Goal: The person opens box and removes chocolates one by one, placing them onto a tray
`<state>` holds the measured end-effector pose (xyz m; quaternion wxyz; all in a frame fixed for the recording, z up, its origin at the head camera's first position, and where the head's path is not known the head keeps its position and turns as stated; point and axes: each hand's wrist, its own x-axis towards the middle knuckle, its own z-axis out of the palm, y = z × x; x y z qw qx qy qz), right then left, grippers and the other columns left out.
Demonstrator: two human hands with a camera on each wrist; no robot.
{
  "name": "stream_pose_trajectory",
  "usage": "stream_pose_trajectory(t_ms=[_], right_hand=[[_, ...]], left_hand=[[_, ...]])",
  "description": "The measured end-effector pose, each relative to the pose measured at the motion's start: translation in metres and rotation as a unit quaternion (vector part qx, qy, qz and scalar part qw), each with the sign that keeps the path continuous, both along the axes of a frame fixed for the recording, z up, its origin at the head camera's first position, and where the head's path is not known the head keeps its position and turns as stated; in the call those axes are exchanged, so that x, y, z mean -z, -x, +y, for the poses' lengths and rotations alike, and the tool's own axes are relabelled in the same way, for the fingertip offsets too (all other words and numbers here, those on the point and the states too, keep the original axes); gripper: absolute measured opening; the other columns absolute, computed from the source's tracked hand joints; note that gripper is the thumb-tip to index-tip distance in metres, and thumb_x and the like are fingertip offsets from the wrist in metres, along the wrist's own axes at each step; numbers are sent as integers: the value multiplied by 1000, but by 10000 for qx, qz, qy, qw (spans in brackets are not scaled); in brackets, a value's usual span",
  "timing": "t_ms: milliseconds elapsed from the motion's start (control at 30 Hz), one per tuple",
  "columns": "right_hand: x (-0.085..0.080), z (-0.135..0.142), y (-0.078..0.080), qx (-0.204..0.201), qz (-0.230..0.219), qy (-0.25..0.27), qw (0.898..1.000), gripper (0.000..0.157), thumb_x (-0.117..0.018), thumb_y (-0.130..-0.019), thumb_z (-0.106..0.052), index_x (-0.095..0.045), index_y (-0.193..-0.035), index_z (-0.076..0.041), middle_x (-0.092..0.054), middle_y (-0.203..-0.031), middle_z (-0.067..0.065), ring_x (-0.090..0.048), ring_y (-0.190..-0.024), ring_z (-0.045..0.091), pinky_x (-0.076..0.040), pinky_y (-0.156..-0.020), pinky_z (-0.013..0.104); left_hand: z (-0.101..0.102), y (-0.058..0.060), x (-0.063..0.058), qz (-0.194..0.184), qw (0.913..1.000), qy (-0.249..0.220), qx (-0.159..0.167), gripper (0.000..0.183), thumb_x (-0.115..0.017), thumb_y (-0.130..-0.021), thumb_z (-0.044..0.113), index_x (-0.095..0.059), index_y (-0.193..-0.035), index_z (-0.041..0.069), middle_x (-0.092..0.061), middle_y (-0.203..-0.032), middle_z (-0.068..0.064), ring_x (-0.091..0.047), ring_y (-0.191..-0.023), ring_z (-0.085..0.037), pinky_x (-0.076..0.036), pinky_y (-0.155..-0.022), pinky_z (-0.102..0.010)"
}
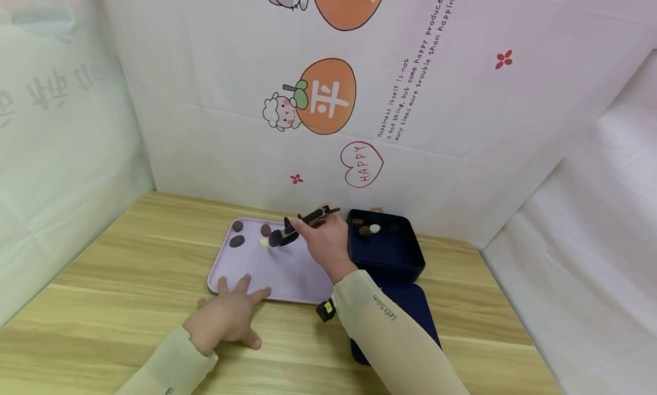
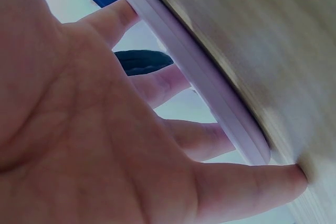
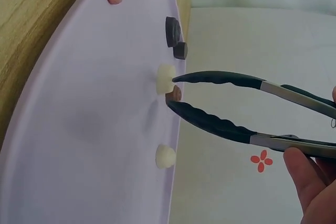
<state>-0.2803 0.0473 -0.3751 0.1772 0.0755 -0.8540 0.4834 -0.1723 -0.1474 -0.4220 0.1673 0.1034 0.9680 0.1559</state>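
My right hand point(image 1: 328, 244) grips a pair of tongs point(image 3: 220, 124) with dark, scalloped tips. The tips stand apart close over the lilac tray point(image 1: 303, 278), one at a pale cream piece point(image 3: 165, 80), the other near a brown piece point(image 3: 174, 94) behind it. Dark oval pieces point(image 1: 237, 241) lie at the tray's left end, and another cream piece point(image 3: 166, 157) sits near its far edge. My left hand point(image 1: 228, 315) has its fingers spread, some fingertips on the tray's near left edge and another on the wooden table.
Right of the tray stands a dark blue box point(image 1: 387, 272) with several small brown and cream pieces inside. A flat dark blue lid point(image 1: 413, 304) lies in front of it, partly under my right sleeve point(image 1: 385, 321). A printed white cloth point(image 1: 231, 155) rises behind the table.
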Motion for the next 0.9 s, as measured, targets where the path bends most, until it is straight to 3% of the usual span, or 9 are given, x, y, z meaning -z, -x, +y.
stream_pose_trajectory(t_ms=[233, 467, 567, 700, 900], right_hand=[[-9, 17, 5, 135, 2, 563, 9983, 35, -83, -79, -43, -64, -90, -15, -67, -81, -1, -63, -73, 18, -52, -62, 37], [-34, 64, 19, 435, 72, 936, 9946, 45, -85, -77, -44, -70, -103, -11, -71, -87, 4, -66, -73, 22, -56, -65, 40], [-45, 92, 24, 720, 84, 1043, 9919, 49, -85, -77, -47, -69, -106, -11, -70, -91, 5, -66, -76, 22, -56, -69, 41], [-54, 130, 30, 1384, 71, 861, 9866, 53, -82, -76, -55, -67, -102, -10, -69, -90, 5, -64, -81, 20, -52, -72, 36], [-59, 176, 34, 1864, -323, 1339, 9728, 57, -80, -78, -55, -58, -109, -12, -64, -96, 7, -66, -84, 26, -54, -72, 34]], left_hand=[[0, -1, 0, -31, 10000, -60, -13, 102, -92, -61, 45, -47, -151, 27, -20, -160, -23, -6, -134, -69, -17, -83, -90], [0, -1, -1, -33, 9999, -97, 8, 102, -92, -62, 43, -46, -151, 26, -18, -160, -24, -4, -134, -69, -17, -83, -90], [0, -2, -1, -20, 9999, -105, 12, 102, -92, -62, 43, -46, -151, 26, -18, -160, -24, -4, -134, -69, -17, -83, -90], [0, -3, -1, 7, 9999, -160, 11, 101, -92, -61, 42, -47, -151, 25, -19, -160, -24, -5, -134, -69, -17, -82, -90], [0, -4, -3, 2, 9997, -246, -1, 101, -92, -61, 41, -47, -150, 25, -19, -160, -25, -4, -133, -70, -16, -83, -90]])
